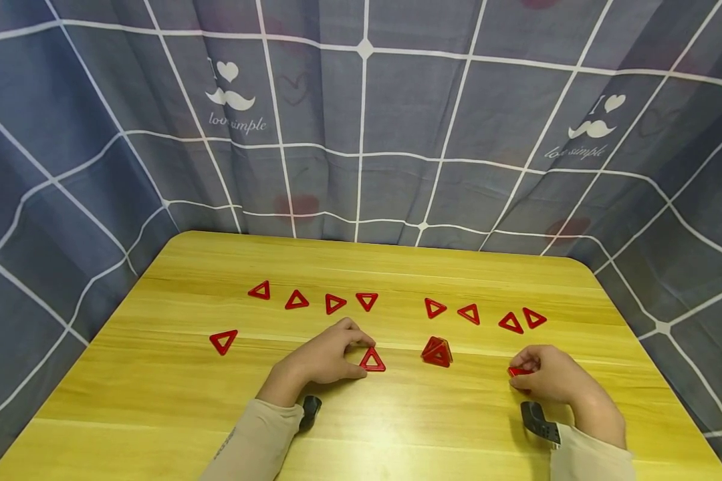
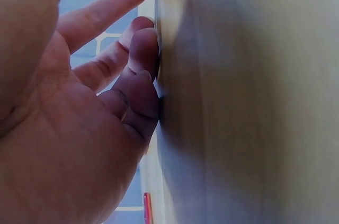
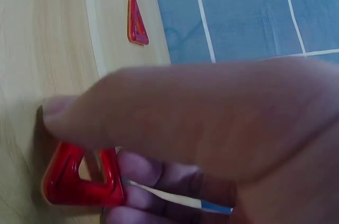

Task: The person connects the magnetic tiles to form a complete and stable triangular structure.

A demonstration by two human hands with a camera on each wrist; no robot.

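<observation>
picking-up step, seemingly: left hand [image 1: 332,359] half spread, thumb and finger pinching red triangle [image 1: 364,366] on or just above table [image 1: 156,407]; right hand [image 1: 547,375] curled tighter, pinching second triangle [image 3: 82,195]. next move likely calls for steady lift (small pyramid [image 1: 437,354] between hands).

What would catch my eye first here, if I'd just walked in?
Probably the bright red triangles, most scattered across the far half of the yellow table. Between the left hand and right hand, each touching a triangle, sits a small red cluster. Behind, white mustaches decorate the grid-patterned curtain.
</observation>
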